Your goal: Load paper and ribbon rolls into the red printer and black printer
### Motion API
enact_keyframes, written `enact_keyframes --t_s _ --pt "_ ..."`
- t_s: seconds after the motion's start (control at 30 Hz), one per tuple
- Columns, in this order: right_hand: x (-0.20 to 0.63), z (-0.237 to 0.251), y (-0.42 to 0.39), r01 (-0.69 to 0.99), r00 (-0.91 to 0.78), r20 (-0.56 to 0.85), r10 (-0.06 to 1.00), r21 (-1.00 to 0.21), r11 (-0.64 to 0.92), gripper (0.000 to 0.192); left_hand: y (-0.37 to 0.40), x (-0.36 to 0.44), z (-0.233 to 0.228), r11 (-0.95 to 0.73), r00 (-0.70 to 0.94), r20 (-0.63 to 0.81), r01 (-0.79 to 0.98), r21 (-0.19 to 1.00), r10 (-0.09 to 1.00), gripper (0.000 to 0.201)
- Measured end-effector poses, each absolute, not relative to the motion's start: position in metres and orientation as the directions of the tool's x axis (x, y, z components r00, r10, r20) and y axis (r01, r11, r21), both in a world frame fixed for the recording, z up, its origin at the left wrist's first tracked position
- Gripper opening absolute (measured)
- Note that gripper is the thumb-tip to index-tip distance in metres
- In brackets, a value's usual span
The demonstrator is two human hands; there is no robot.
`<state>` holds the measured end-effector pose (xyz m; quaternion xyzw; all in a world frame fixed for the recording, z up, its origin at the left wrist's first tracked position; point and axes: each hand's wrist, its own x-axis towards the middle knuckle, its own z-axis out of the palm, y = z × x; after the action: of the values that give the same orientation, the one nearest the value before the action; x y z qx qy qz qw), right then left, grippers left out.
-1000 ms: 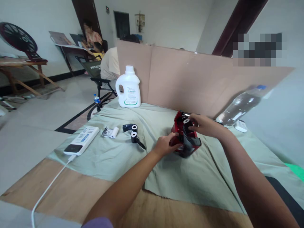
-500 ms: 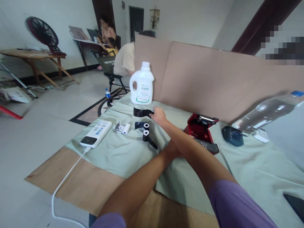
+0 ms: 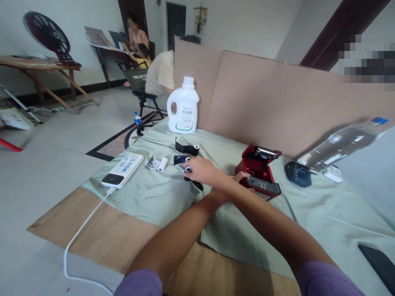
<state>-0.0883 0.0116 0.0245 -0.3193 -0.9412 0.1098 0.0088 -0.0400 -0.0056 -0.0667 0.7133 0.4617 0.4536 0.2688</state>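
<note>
A rumpled pale green cloth (image 3: 145, 199) covered most of a wooden board (image 3: 123, 242), with bare wood showing on the wearer's side of the grip. The right hand (image 3: 202, 170) crossed over the left forearm, its fingers closed around a black roll (image 3: 188, 169) that lay on the cloth, a dark strip trailing from it just below the fingers. Just beyond the grip sat a second dark roll (image 3: 180, 159), partly hidden by the hand, and farther off a third black roll (image 3: 196, 150). Left of the grip lay a white roll (image 3: 162, 164).

The left hand (image 3: 240, 177), half hidden behind the right forearm, was clasped on the near-left corner of a red box (image 3: 263, 169), lid raised, right of the other grip. Farther right lay a dark case (image 3: 298, 173) and a large clear bottle (image 3: 342, 144).

Behind everything stood a cardboard screen (image 3: 271, 94). Beyond it, people sat on the far side of a tiled floor (image 3: 61, 135).

On a folding chair (image 3: 135, 78), far beyond the grip, I made out letters starting "PROJE". The white jug (image 3: 184, 109) carried green print too small to read, and the white power bank (image 3: 123, 169), well left of the grip, bore blue characters I could not make out.
</note>
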Motion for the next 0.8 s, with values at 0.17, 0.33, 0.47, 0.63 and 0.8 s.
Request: enact_keyframes --t_s 0.17,0.33,0.47,0.63,0.8 --pt "-0.079 0.009 -0.009 0.619 -0.757 0.048 0.652 -0.266 0.739 0.018 -0.006 -0.048 -0.070 -0.435 0.267 0.348 0.434 0.789 0.898 0.062" --pt "-0.012 0.032 0.004 0.329 -0.614 0.239 0.753 -0.789 0.519 0.018 -0.006 -0.042 -0.076 -0.463 0.203 0.416 0.425 0.778 0.886 0.044" --pt "0.089 0.064 0.020 0.138 -0.496 0.171 0.852 -0.952 0.272 0.035 -0.008 -0.044 -0.077 -0.434 0.201 0.385 0.476 0.765 0.901 0.044" --pt "0.183 0.058 0.047 0.482 -0.392 0.017 0.920 -0.848 0.220 0.028 -0.010 -0.045 -0.077 -0.443 0.197 0.400 0.483 0.755 0.895 0.055" --pt "0.185 0.032 0.063 0.761 -0.315 0.012 0.949 -0.594 0.260 0.033 -0.011 -0.043 -0.077 -0.529 0.177 0.522 0.521 0.670 0.835 0.052"
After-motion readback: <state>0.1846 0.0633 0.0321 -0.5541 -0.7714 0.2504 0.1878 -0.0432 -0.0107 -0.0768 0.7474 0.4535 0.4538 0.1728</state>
